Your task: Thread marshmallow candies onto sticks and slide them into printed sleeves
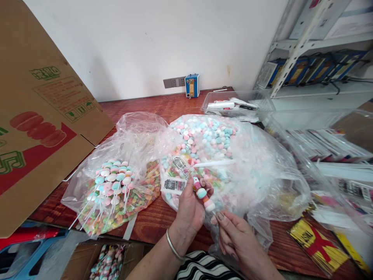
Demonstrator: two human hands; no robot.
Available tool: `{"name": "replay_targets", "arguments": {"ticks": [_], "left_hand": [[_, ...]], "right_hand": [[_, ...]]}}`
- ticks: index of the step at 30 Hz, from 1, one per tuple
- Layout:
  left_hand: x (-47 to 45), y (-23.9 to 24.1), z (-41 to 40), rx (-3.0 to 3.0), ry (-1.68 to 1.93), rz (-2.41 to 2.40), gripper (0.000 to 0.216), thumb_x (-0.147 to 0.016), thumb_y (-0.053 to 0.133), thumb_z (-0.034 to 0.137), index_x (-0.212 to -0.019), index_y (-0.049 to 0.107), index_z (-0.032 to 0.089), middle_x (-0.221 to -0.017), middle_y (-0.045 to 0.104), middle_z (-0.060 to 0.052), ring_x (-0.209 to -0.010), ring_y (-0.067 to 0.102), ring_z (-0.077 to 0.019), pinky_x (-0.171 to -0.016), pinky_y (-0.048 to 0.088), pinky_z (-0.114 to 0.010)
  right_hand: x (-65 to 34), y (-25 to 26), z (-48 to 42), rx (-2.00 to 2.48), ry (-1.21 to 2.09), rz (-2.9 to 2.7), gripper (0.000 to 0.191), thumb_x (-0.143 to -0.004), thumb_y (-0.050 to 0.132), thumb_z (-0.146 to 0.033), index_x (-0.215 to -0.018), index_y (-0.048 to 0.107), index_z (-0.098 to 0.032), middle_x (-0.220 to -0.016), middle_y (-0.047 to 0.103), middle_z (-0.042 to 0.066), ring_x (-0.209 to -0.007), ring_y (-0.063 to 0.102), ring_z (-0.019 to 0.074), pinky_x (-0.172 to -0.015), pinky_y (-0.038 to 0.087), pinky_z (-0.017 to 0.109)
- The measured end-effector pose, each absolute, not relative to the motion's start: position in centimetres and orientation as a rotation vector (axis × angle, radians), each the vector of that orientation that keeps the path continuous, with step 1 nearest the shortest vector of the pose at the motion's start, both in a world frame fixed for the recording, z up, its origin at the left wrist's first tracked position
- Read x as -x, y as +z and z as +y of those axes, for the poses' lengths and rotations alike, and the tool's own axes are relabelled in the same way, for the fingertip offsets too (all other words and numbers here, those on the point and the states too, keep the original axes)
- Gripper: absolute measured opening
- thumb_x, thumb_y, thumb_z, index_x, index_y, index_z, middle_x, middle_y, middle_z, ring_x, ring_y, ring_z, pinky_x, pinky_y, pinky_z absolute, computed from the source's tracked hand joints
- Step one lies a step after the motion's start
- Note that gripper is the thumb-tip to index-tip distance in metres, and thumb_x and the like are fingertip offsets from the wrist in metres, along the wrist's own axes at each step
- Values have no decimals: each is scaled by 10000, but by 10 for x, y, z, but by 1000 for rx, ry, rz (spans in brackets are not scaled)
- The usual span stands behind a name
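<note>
In the middle of the head view, my left hand (pixel 190 208) is wrapped round a marshmallow skewer (pixel 201 193) of stacked pink, blue, orange and white pieces. My right hand (pixel 237 233) pinches close to the skewer's lower end, where a stick is mostly hidden by the fingers. Beyond both hands spreads a large clear bag of pastel marshmallows (pixel 214 134). A white stick (pixel 214 164) and a printed label (pixel 174 184) lie on it. Farther left, several finished marshmallow skewers (pixel 113 181) rest in a pile on a clear bag of ring-shaped gummies (pixel 150 182).
A tall cardboard box (pixel 49 112) stands at the left. Below the table edge is an open carton (pixel 78 258) with colourful sweets. A clear plastic bin (pixel 210 103), a blue device (pixel 192 86) and a shelf rack (pixel 294 58) are behind. Yellow packaging (pixel 317 245) lies at right.
</note>
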State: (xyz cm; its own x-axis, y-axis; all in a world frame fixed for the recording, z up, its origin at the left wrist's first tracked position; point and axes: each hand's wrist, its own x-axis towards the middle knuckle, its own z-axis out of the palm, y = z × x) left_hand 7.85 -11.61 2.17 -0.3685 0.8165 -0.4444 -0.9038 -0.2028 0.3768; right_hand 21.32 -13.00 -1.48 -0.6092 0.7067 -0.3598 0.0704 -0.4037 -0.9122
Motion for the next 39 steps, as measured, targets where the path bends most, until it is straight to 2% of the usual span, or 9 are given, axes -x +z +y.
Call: {"name": "replay_targets", "arguments": {"ticks": [6, 12, 18, 25, 27, 30, 35, 37, 39], "left_hand": [[-75, 21, -118, 140, 1795, 760, 200, -862, 649, 335, -858, 621, 137, -811, 645, -48, -726, 636, -146, -693, 543, -271], [-38, 24, -118, 50, 1826, 647, 244, -904, 586, 370, -1055, 646, 188, -1120, 680, -98, -1019, 659, -217, -824, 559, -333], [-28, 25, -107, 78, 1897, 655, 169, -884, 599, 164, -1043, 653, 183, -661, 593, 38, -611, 608, -85, -762, 560, -257], [-56, 37, -100, 218, 1913, 930, 96, -819, 682, 176, -794, 590, 161, -583, 537, 44, -500, 546, -82, -618, 539, -231], [-60, 36, -100, 236, 1941, 941, 139, -796, 711, 179, -798, 572, 175, -590, 538, 53, -493, 540, -76, -626, 541, -232], [-61, 30, -102, 168, 1935, 884, 185, -772, 743, 214, -868, 588, 191, -615, 530, 60, -516, 546, -76, -618, 534, -228], [-61, 24, -104, 15, 1907, 745, 221, -776, 745, 253, -940, 618, 175, -643, 490, 59, -528, 511, -63, -617, 521, -216], [-65, 24, -104, 18, 1901, 742, 205, -774, 746, 248, -909, 619, 162, -642, 479, 58, -522, 493, -56, -611, 512, -207], [-70, 25, -104, 26, 1897, 754, 183, -768, 749, 237, -839, 604, 151, -646, 483, 51, -532, 495, -58, -601, 501, -201]], "right_hand": [[-216, -14, -122, 1021, 960, -2021, 259, -939, 465, -357, -822, 624, -190, -639, 610, 4, -562, 577, 154, -534, 387, 244], [-221, -14, -117, 1024, 1023, -2051, 299, -973, 424, -359, -797, 600, -194, -583, 532, -39, -499, 509, 124, -479, 378, 217], [-219, -11, -121, 990, 1002, -2069, 254, -980, 442, -326, -855, 609, -182, -626, 574, -28, -536, 542, 126, -493, 406, 209], [-222, -17, -123, 697, 97, -2310, 136, -925, 536, -154, -949, 669, -145, -628, 620, 27, -578, 546, 171, -591, 369, 299], [-222, -17, -123, 732, 215, -2313, 151, -929, 523, -166, -907, 672, -156, -620, 615, 25, -563, 531, 162, -578, 355, 297], [-219, -14, -124, 915, 868, -2154, 241, -959, 475, -284, -791, 616, -183, -622, 582, 4, -556, 520, 139, -541, 362, 262], [-209, -7, -127, 1044, 2088, -1363, 377, -915, 447, -567, -783, 520, -222, -431, 228, -139, -333, 188, 74, -376, 296, 216], [-206, -5, -128, 1034, 2118, -1311, 406, -901, 444, -601, -807, 540, -218, -419, 203, -149, -323, 172, 73, -380, 326, 222], [-205, -4, -126, 1049, 1805, -1576, 394, -906, 464, -559, -776, 571, -204, -451, 352, -96, -373, 325, 95, -435, 357, 230]]}}
